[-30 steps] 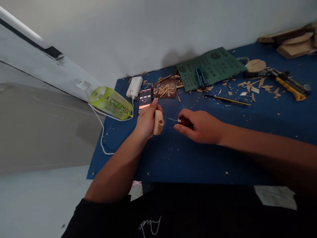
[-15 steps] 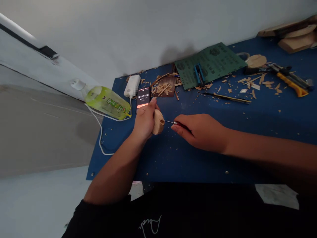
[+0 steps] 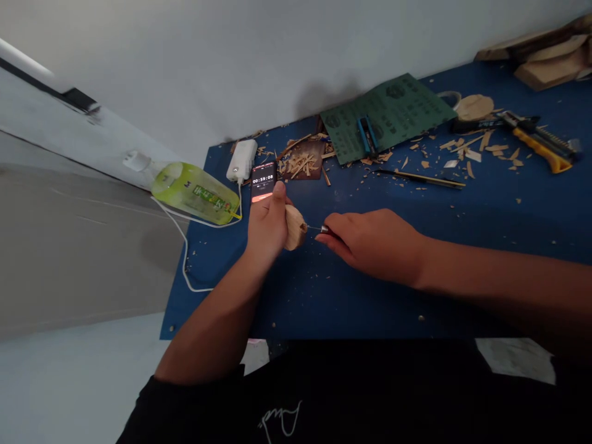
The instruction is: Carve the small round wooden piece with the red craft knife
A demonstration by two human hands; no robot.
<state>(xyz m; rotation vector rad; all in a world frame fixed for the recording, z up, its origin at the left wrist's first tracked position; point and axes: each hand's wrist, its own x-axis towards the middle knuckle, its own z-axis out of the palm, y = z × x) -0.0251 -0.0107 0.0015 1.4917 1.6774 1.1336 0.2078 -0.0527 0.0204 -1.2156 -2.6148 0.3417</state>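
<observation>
In the head view my left hand [image 3: 269,223] is wrapped round a pale block of wood [image 3: 295,228], which has a small dark hollow cut in its right end. My right hand [image 3: 370,240] is closed round a carving tool [image 3: 324,229] with a thin metal shaft, a silver collar and a dark reddish handle. Most of the handle is hidden in my fist. The shaft points left, its tip at or in the hollow; I cannot tell how deep. Just beyond my left hand lies a phone [image 3: 263,179] with a running-time display.
A bottle of yellow-green liquid [image 3: 197,192] lies at the left near a white power bank [image 3: 242,160] and its cable. Wood shavings [image 3: 300,165], green sandpaper [image 3: 388,117], a blue tool [image 3: 367,137], a thin stick-like tool [image 3: 419,179] and a yellow utility knife [image 3: 543,148] lie behind.
The camera view has shifted slightly. My right hand has rolled a little round the tool, covering more of its handle. The wood stays in my left hand.
</observation>
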